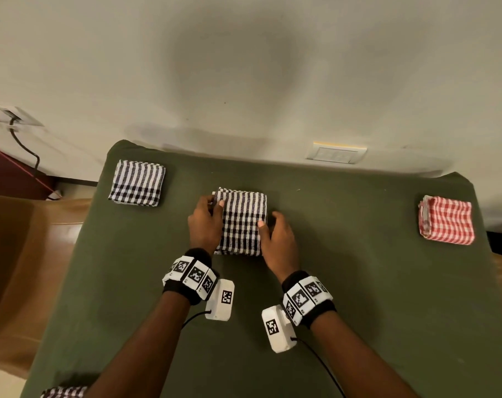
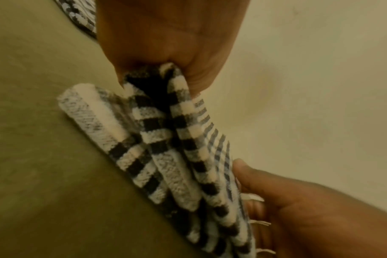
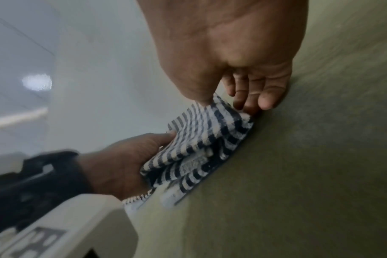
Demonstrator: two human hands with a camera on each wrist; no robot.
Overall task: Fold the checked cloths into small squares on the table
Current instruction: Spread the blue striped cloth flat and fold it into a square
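Observation:
A black-and-white checked cloth lies folded into a thick square at the middle of the green table. My left hand pinches its left edge near the far corner. In the left wrist view the left hand grips several bunched layers of the cloth, lifted slightly off the table. My right hand holds the right edge, thumb on top. In the right wrist view the right hand has its fingers down along the cloth at its side.
A second folded black-and-white cloth sits at the far left corner. A folded red checked cloth lies at the right edge. Part of another black-and-white cloth shows at the near left corner. A wall stands behind the table.

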